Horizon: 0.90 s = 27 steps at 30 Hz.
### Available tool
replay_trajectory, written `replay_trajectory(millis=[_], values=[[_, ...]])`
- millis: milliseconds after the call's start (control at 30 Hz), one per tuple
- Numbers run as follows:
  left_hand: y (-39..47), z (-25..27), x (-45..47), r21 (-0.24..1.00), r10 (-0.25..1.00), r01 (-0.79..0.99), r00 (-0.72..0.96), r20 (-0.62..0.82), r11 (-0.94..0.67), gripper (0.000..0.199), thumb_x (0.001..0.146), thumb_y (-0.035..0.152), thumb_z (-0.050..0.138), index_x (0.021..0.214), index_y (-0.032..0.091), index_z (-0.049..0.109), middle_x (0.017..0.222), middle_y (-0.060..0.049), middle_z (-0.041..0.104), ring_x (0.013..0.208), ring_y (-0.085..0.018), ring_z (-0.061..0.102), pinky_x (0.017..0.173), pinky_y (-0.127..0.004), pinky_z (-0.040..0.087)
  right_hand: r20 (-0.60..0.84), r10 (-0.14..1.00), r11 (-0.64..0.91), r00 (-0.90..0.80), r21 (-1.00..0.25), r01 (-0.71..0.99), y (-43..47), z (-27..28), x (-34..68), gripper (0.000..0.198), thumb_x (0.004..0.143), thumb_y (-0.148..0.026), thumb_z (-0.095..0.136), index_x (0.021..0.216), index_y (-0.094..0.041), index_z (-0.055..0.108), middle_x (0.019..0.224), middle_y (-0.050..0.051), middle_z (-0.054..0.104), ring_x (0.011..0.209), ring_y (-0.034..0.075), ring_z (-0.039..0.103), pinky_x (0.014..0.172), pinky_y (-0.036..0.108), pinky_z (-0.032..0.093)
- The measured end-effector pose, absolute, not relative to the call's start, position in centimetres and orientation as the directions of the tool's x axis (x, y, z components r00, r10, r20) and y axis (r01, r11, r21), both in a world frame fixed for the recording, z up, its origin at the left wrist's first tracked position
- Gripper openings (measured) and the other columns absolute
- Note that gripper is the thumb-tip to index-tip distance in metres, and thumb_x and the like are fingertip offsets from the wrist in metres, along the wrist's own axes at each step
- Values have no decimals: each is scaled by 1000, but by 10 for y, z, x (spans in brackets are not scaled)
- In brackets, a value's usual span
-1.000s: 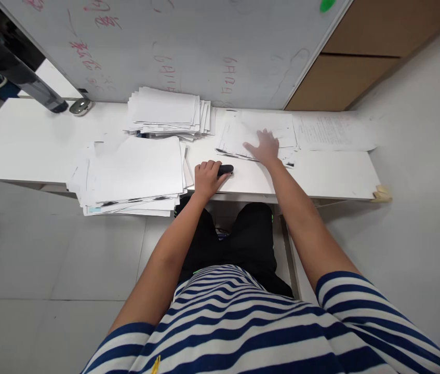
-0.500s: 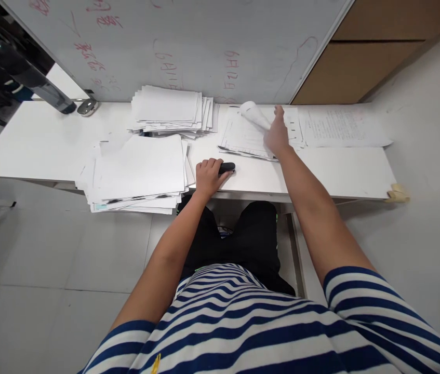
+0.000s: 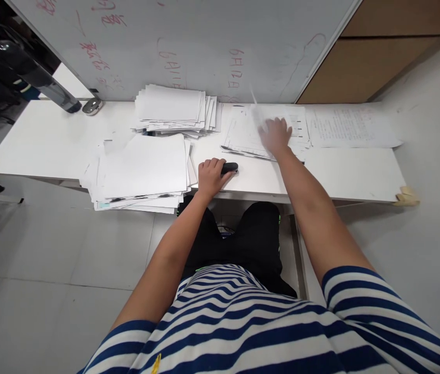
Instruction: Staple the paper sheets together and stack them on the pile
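Note:
My left hand (image 3: 211,177) is closed around a black stapler (image 3: 229,168) near the desk's front edge; the dark rounded end sticks out past the fingers. Further right, my right hand (image 3: 276,136) lies over a stack of printed papers (image 3: 239,136), fingers forward and somewhat apart, its thumb side blurred. Just left of it a loose sheet (image 3: 253,104) stands raised, smeared by motion. Whether the thumb touches that sheet is unclear.
Two piles of white paper, one at the back (image 3: 171,104) and one overhanging the front edge (image 3: 144,166), lie left. A printed sheet (image 3: 352,125) is at the right. A mouse (image 3: 92,106) and clear bottle (image 3: 62,96) are far left. A whiteboard (image 3: 196,47) stands behind.
The right hand has lowered and flattened from a raised, curled pose onto the papers. The curled sheet beside it has become a thin upright blur. My left hand keeps its grip.

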State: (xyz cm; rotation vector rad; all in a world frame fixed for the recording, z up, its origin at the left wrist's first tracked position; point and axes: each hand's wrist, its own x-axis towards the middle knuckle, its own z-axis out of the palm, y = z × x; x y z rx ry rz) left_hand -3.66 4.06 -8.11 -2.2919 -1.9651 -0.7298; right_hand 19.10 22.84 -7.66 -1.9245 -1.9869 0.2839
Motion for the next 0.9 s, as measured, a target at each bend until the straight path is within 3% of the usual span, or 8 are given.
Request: replay_trajectory(millis=[67,167,500,633,700,767,900], values=[[40,-80,-36,288,929,937,87,360,-199,49,94,62,48,118,22,63,111,-13,66,105,-30,55,89,-42,35,63,997,-10,37,-385,923,234,-82,192,63,93,-55,45,144,-19,46,160,21,32,150,41,22,113,75,10],[39,-80,-36,317,935,927,84,345,-200,48,93,60,49,119,22,63,112,-14,66,107,-31,55,90,-43,35,51,998,-3,26,-412,911,242,-89,195,70,91,-56,46,149,-18,40,163,22,25,150,43,17,111,79,3],[40,-79,-36,353,948,916,76,308,-188,49,93,59,50,122,22,62,116,-15,64,110,-33,53,95,-44,33,-9,1000,-3,0,-391,920,255,-97,205,69,94,-51,44,156,-24,32,166,13,21,152,44,11,111,81,5],[41,-81,-37,346,947,919,74,313,-187,50,92,60,50,122,22,62,116,-15,64,111,-33,52,96,-45,33,1,1000,-3,4,-361,932,253,-98,204,62,104,-45,12,152,-15,38,165,20,19,154,39,12,114,72,8],[41,-82,-37,350,946,918,73,317,-188,49,92,59,51,122,22,62,116,-15,64,111,-33,52,96,-45,33,30,999,-14,27,-370,929,252,-100,203,65,105,-45,5,151,-15,41,165,20,20,155,36,12,116,69,8],[42,-82,-37,351,946,917,76,317,-191,48,92,58,52,122,22,62,116,-15,64,111,-33,52,96,-45,34,49,997,-38,61,-381,924,251,-101,202,62,105,-49,12,150,-21,43,165,16,24,155,36,14,116,70,9],[41,-82,-38,353,941,917,63,332,-186,44,92,55,53,122,23,63,116,-14,65,111,-33,53,97,-45,34,143,989,35,25,-404,914,251,-99,203,67,102,-57,12,150,-24,43,157,16,41,151,37,28,114,75,16]])
